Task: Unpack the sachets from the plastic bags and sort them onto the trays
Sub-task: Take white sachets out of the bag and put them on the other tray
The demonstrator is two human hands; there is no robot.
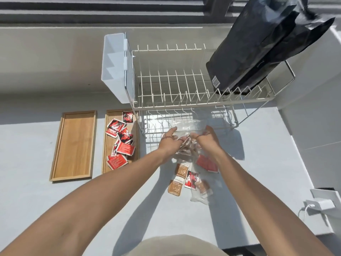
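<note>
a clear plastic bag (188, 127) is pinched by the left hand (168, 142) and right hand (207, 140); thin, limp, slippery film, best gripped at its mouth edges.

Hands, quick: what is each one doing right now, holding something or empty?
Left hand: closed on the clear plastic bag.
Right hand: closed on the same bag, from the other side.
</note>
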